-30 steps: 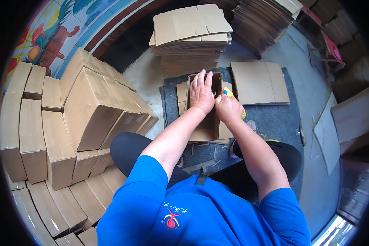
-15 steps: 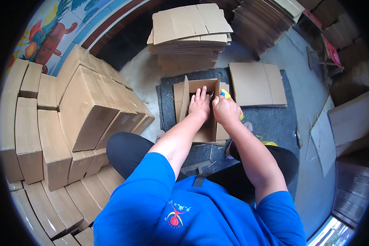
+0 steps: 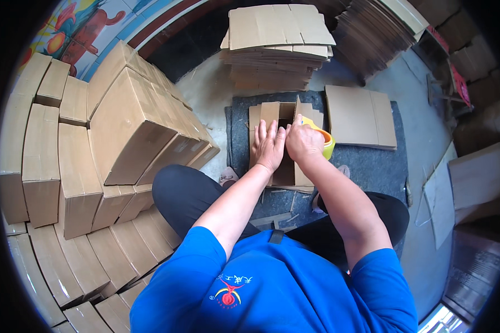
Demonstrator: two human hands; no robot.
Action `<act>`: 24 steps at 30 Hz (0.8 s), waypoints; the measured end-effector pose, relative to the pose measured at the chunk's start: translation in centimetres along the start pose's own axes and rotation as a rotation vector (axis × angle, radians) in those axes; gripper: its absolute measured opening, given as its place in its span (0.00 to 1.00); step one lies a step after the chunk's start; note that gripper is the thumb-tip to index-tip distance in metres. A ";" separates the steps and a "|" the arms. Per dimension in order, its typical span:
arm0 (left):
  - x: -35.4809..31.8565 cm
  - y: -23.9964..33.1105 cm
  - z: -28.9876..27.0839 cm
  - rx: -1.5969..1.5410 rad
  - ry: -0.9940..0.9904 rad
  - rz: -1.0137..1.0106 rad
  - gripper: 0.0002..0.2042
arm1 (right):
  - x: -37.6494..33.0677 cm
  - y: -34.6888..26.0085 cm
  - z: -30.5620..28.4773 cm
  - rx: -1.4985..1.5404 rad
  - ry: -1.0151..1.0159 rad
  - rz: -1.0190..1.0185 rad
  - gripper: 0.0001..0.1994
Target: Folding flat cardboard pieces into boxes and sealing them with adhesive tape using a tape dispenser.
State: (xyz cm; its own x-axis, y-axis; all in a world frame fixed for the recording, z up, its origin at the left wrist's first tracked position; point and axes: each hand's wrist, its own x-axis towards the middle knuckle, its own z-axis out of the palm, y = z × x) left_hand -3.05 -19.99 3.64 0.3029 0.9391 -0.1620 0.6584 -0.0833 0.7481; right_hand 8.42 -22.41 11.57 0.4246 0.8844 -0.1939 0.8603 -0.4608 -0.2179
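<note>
Near the middle of a dark mat (image 3: 372, 172), an open cardboard box (image 3: 285, 174) is standing with flaps raised at its far end. The left hand (image 3: 268, 144) is resting on the box's left side, fingers spread and holding nothing that I'm seeing. Just beside it, the right hand (image 3: 304, 142) is closing around a yellow tape dispenser (image 3: 329, 150) at the box's right side. Farther right, flat cardboard sheets (image 3: 361, 116) are lying on the mat; beyond, a taller cardboard stack (image 3: 280, 28) is rising, and closed boxes (image 3: 125, 133) are crowding the left.
</note>
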 end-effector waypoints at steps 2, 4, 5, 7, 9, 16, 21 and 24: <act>0.2 0.9 -0.2 -0.095 -0.070 -0.044 0.37 | -0.2 0.0 0.3 -0.079 0.002 -0.008 0.27; 1.1 1.7 0.1 -0.318 -0.179 -0.069 0.39 | 0.0 0.2 2.3 -0.352 0.036 -0.043 0.30; 1.4 2.5 0.3 -0.348 -0.231 -0.082 0.40 | 0.5 0.2 3.0 -0.399 0.006 -0.044 0.29; 1.7 3.1 0.5 -0.212 -0.189 -0.136 0.41 | 1.5 -0.4 3.3 -0.486 -0.115 -0.044 0.28; 2.4 2.5 0.3 -0.159 -0.159 -0.148 0.37 | 1.0 0.1 2.3 -0.401 -0.104 -0.102 0.28; 2.1 2.5 0.5 0.151 -0.073 -0.015 0.24 | -4.7 3.0 0.0 -0.201 -0.175 -0.184 0.34; 1.0 3.1 -0.1 0.332 -0.054 0.010 0.25 | -8.3 2.0 1.4 -0.224 -0.333 -0.223 0.44; 1.4 2.6 0.3 0.572 -0.080 0.132 0.28 | -8.8 2.6 2.2 -0.143 -0.270 -0.212 0.49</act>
State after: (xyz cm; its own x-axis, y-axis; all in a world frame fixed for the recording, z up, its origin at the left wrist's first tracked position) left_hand -0.71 -18.99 5.19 0.4438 0.8825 -0.1559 0.8717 -0.3848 0.3032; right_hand 6.33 -31.55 10.61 0.1597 0.8986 -0.4087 0.9600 -0.2379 -0.1480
